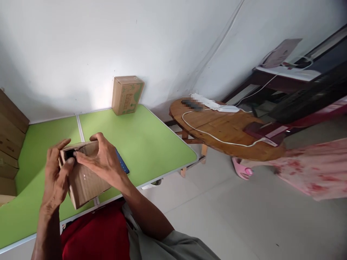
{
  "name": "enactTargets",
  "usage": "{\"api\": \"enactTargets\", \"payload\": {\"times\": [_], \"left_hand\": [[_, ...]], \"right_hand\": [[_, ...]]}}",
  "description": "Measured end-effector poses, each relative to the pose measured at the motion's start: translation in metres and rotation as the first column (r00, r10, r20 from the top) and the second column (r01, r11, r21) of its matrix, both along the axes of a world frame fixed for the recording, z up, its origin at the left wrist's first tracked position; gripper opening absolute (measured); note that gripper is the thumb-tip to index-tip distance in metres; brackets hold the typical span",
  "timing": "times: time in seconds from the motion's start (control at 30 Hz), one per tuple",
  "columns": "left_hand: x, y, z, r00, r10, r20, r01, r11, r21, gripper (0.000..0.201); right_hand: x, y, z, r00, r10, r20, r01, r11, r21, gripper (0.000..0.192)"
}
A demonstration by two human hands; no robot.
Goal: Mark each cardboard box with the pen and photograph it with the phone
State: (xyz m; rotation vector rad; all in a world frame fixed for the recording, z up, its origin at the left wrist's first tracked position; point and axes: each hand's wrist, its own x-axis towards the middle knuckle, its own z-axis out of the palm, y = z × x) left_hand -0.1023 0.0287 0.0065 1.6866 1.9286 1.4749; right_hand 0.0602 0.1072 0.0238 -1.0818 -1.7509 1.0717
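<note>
A small brown cardboard box (pixel 88 182) is tilted over the near edge of the green table, between my two hands. My left hand (pixel 56 173) grips its left side, the thumb on the upper face by a dark opening or patch (pixel 70 154) at the corner. Reaching across from the right, my right hand (pixel 104 159) holds the far edge, its thumb touching that same dark spot. Whether the dark spot is a hole or a black piece cannot be told. Part of a blue phone-like slab (pixel 122 161) shows on the table beyond my right wrist.
On the green folding table (pixel 157 144) a printed carton (pixel 127 95) stands against the wall. Larger cardboard boxes (pixel 9 141) line the left side. To the right is a round wooden table (pixel 211 126) with a white cable (pixel 208 135); another person's foot in a pink slipper (pixel 241 169) is beside it.
</note>
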Motion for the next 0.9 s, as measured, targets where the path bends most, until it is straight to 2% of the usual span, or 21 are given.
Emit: {"api": "enactTargets", "payload": {"times": [0.13,0.27,0.33,0.4,0.43,0.5,0.57,0.6,0.67,0.7,0.8,0.9], "left_hand": [[0.007,0.001,0.010,0.985,0.126,0.121,-0.128,0.992,0.010,0.043],[0.009,0.005,0.020,0.989,0.139,0.055,-0.141,0.990,0.030,0.040],[0.004,0.007,0.021,0.986,0.162,0.039,-0.163,0.986,0.023,0.041],[-0.005,0.007,0.020,0.979,0.195,0.052,-0.195,0.981,0.008,0.041],[-0.011,0.007,0.019,0.976,0.210,0.064,-0.211,0.977,0.003,0.040],[-0.025,0.006,0.016,0.963,0.255,0.086,-0.255,0.967,-0.007,0.038],[-0.037,0.005,0.012,0.950,0.290,0.110,-0.291,0.957,-0.013,0.036],[-0.041,0.004,0.011,0.947,0.297,0.122,-0.297,0.955,-0.016,0.034],[-0.047,0.004,0.008,0.945,0.297,0.138,-0.298,0.954,-0.012,0.031],[-0.048,0.003,0.007,0.945,0.296,0.140,-0.298,0.955,-0.006,0.031],[-0.047,0.002,0.007,0.938,0.319,0.137,-0.321,0.947,-0.010,0.032],[-0.042,0.000,0.010,0.939,0.313,0.146,-0.314,0.949,-0.019,0.032]], "right_hand": [[-0.015,0.004,0.004,0.994,-0.011,0.111,0.005,0.999,0.050,0.052],[-0.023,0.013,0.007,0.979,0.013,0.203,-0.029,0.996,0.080,0.061],[-0.018,0.020,0.006,0.978,0.123,0.169,-0.135,0.989,0.063,0.066],[-0.005,0.029,-0.001,0.961,0.271,0.054,-0.271,0.962,-0.004,0.077],[0.004,0.034,-0.007,0.955,0.297,-0.015,-0.297,0.954,-0.035,0.081],[0.022,0.042,-0.024,0.974,0.215,-0.065,-0.220,0.973,-0.074,0.077],[0.037,0.045,-0.046,0.986,0.098,0.135,-0.091,0.994,-0.058,0.054],[0.042,0.043,-0.057,0.955,0.074,0.288,-0.063,0.997,-0.046,0.040],[0.045,0.035,-0.079,0.835,0.099,0.542,-0.080,0.995,-0.059,0.021],[0.043,0.029,-0.088,0.783,0.126,0.610,-0.099,0.992,-0.078,0.015],[0.030,0.009,-0.108,0.708,0.171,0.685,-0.115,0.985,-0.127,0.011],[0.018,-0.001,-0.115,0.645,0.154,0.749,-0.074,0.987,-0.140,0.023]]}}
